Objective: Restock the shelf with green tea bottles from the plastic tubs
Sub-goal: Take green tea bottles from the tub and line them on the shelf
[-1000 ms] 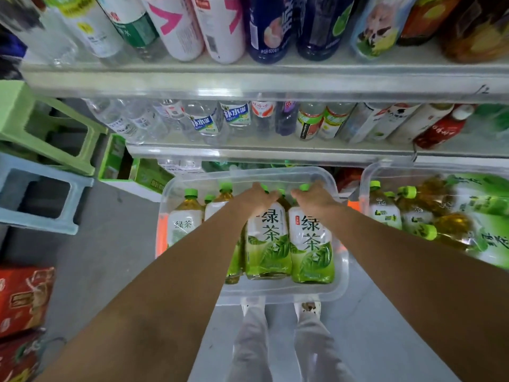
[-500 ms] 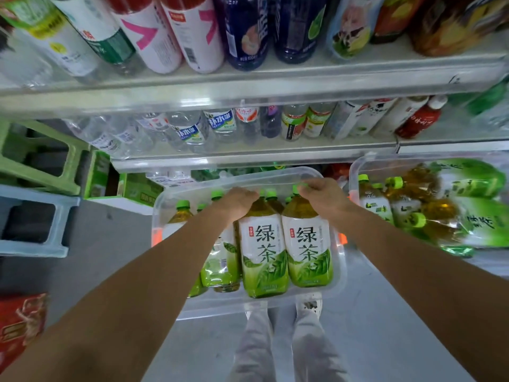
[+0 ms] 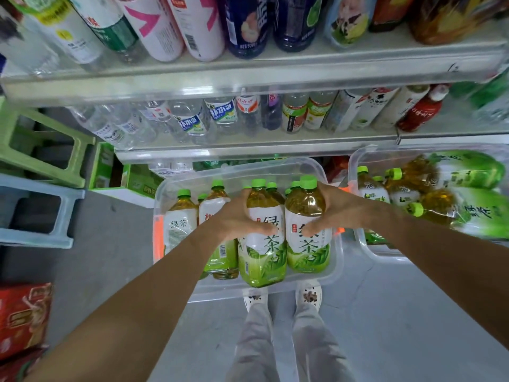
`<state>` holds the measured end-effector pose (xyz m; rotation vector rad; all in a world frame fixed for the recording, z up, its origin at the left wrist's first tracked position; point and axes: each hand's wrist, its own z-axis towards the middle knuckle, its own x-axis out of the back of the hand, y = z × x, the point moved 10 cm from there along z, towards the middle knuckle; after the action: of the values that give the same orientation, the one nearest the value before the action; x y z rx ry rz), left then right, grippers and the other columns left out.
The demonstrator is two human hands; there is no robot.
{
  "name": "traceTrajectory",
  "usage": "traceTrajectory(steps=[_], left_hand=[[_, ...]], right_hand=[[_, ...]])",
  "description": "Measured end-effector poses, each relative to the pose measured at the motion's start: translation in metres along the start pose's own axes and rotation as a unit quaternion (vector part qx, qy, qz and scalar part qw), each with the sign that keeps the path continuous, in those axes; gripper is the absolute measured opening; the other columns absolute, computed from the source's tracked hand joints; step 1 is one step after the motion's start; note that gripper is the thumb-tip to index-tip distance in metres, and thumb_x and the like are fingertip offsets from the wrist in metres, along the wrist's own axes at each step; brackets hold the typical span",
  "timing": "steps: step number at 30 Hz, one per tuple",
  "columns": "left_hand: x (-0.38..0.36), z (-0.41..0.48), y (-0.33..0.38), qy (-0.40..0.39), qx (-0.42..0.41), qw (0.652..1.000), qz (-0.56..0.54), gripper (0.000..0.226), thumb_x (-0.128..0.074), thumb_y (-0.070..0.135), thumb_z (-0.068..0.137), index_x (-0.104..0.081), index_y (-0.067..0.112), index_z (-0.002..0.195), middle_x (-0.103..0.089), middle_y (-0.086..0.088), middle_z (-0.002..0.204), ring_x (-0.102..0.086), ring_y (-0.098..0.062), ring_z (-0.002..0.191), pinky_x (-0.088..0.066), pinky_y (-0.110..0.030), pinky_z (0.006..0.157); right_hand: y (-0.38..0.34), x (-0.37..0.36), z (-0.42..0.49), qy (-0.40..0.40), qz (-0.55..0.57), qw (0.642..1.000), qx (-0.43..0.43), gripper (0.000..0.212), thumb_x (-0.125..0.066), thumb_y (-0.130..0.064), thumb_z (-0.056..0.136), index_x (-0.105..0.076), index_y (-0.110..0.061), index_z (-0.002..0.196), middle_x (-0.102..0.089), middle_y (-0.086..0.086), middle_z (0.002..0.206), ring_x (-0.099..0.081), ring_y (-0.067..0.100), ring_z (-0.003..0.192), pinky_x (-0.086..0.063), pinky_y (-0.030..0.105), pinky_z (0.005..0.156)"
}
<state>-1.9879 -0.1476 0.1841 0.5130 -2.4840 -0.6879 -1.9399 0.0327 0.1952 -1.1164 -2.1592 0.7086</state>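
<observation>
grey concrete floor (image 3: 399, 312) runs beneath a drinks shelf (image 3: 248, 78) whose upper tiers are packed with mixed bottles. at its foot sits a clear plastic tub (image 3: 337, 266) holding upright green tea bottles with green caps. the left hand (image 3: 237, 219) curls its fingers round the shoulder of one green tea bottle (image 3: 263, 252), thumb lying across the white label. the right hand (image 3: 340, 209) grips a second green tea bottle (image 3: 307, 244) the same way from the other side. both bottles stand upright, touching side by side, at the tub's near end; whether their bases rest on the tub's bottom i cannot tell. just to the right, a second tub (image 3: 358, 154) holds more green tea bottles jumbled on their sides. a green stool (image 3: 41, 150) and a blue stool (image 3: 41, 216) stand at the left, with red cartons (image 3: 24, 318) near them. white shoes (image 3: 308, 295) show below the tub.
</observation>
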Motion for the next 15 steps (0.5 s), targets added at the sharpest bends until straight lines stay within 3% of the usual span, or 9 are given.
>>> traceTrajectory(steps=[2, 4, 6, 9, 12, 14, 15], left_hand=[[-0.001, 0.001, 0.003, 0.014, -0.008, 1.000, -0.011, 0.112, -0.086, 0.041, 0.073, -0.015, 0.021, 0.157, -0.037, -0.002, 0.156, -0.036, -0.021, 0.141, -0.030, -0.025, 0.100], [-0.001, -0.001, 0.004, 0.027, -0.013, 0.999, -0.041, 0.108, -0.085, 0.040, 0.074, -0.018, 0.023, 0.157, -0.037, -0.001, 0.156, -0.035, -0.021, 0.141, -0.030, -0.028, 0.104], [-0.002, -0.006, 0.001, 0.036, -0.014, 0.997, -0.073, 0.107, -0.085, 0.038, 0.076, -0.017, 0.026, 0.157, -0.034, -0.001, 0.158, -0.032, -0.022, 0.144, -0.029, -0.032, 0.111], [0.001, -0.021, 0.003, 0.056, -0.025, 0.993, -0.103, 0.108, -0.084, 0.033, 0.078, -0.013, 0.025, 0.158, -0.029, 0.000, 0.161, -0.027, -0.021, 0.147, -0.025, -0.032, 0.114], [0.018, -0.039, 0.017, 0.074, -0.054, 0.987, -0.135, 0.107, -0.084, 0.027, 0.078, -0.014, 0.024, 0.158, -0.038, 0.007, 0.148, -0.029, -0.016, 0.145, -0.024, -0.022, 0.107], [0.035, -0.054, 0.036, 0.078, -0.082, 0.982, -0.152, 0.107, -0.085, 0.025, 0.076, -0.016, 0.024, 0.158, -0.041, 0.013, 0.135, -0.035, -0.010, 0.138, -0.025, -0.020, 0.106], [0.044, -0.063, 0.047, 0.080, -0.099, 0.979, -0.157, 0.107, -0.085, 0.024, 0.075, -0.017, 0.024, 0.157, -0.041, 0.015, 0.134, -0.036, -0.007, 0.135, -0.025, -0.021, 0.107]], right_hand=[[-0.001, 0.003, -0.002, 0.006, -0.004, 1.000, 0.005, 0.072, -0.094, -0.025, 0.059, -0.052, -0.033, 0.117, -0.070, -0.014, 0.106, -0.065, -0.002, 0.099, -0.056, 0.023, 0.083], [-0.001, 0.004, -0.008, 0.023, 0.015, 0.999, 0.017, 0.060, -0.092, -0.014, 0.063, -0.054, -0.034, 0.106, -0.071, -0.015, 0.095, -0.065, -0.010, 0.086, -0.053, 0.013, 0.076], [0.001, 0.004, -0.014, 0.048, 0.030, 0.998, 0.028, 0.066, -0.093, -0.011, 0.060, -0.054, -0.035, 0.108, -0.071, -0.015, 0.098, -0.065, -0.011, 0.089, -0.052, 0.012, 0.081], [-0.004, 0.004, -0.027, 0.083, 0.067, 0.993, 0.052, 0.077, -0.093, -0.005, 0.058, -0.050, -0.034, 0.116, -0.068, -0.015, 0.105, -0.062, -0.016, 0.091, -0.046, 0.003, 0.074], [-0.019, 0.013, -0.044, 0.106, 0.093, 0.988, 0.070, 0.079, -0.090, 0.002, 0.060, -0.049, -0.024, 0.122, -0.069, -0.010, 0.107, -0.065, -0.009, 0.094, -0.051, 0.010, 0.081], [-0.038, 0.026, -0.060, 0.125, 0.098, 0.984, 0.084, 0.076, -0.091, -0.002, 0.059, -0.050, -0.024, 0.120, -0.070, -0.004, 0.111, -0.067, 0.000, 0.099, -0.054, 0.019, 0.088], [-0.048, 0.033, -0.068, 0.135, 0.102, 0.981, 0.090, 0.075, -0.092, -0.004, 0.059, -0.050, -0.026, 0.117, -0.070, -0.003, 0.112, -0.067, 0.000, 0.099, -0.053, 0.017, 0.087]])
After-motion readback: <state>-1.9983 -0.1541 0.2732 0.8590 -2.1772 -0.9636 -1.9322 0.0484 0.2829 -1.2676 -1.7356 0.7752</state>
